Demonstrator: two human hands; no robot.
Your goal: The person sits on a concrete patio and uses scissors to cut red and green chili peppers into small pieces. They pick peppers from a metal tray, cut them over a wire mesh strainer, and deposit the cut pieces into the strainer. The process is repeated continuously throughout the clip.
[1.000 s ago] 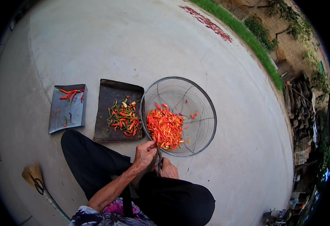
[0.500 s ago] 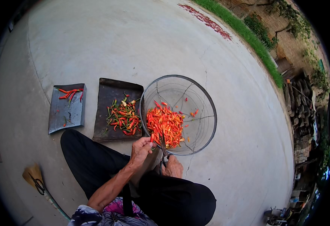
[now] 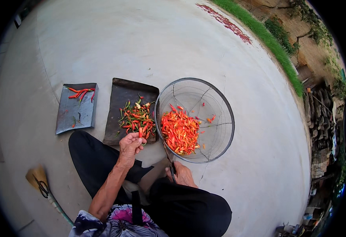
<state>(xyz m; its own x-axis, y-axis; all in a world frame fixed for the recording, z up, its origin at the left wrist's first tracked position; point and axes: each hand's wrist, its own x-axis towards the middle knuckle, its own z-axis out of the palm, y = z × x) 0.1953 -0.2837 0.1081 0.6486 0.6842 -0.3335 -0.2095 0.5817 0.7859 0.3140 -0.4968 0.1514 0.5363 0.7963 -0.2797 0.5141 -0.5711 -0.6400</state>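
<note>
My left hand (image 3: 129,149) pinches a red chili pepper (image 3: 140,132) upright at the near edge of a dark metal tray (image 3: 122,93). Behind it, red chilies with green stems (image 3: 135,115) are heaped in that tray. Just right of my left hand, my right hand (image 3: 184,174) grips black-handled scissors (image 3: 172,168), their blades pointing up to the rim of a round wire-mesh basket (image 3: 233,122). A heap of bright red and orange chilies (image 3: 180,132) fills the basket's left side, with a few pieces scattered to its right.
A smaller metal pan (image 3: 75,116) at left holds several long red chilies (image 3: 81,93). A straw broom (image 3: 38,181) lies at lower left. Far off, red pieces (image 3: 226,23) are spread on the concrete beside a grass strip (image 3: 256,29). Stacked wood (image 3: 319,114) stands at far right.
My left hand has moved left, away from the basket rim, with a chili in its fingers. The scissors have drawn back from over the heap toward me. The view has shifted slightly.
</note>
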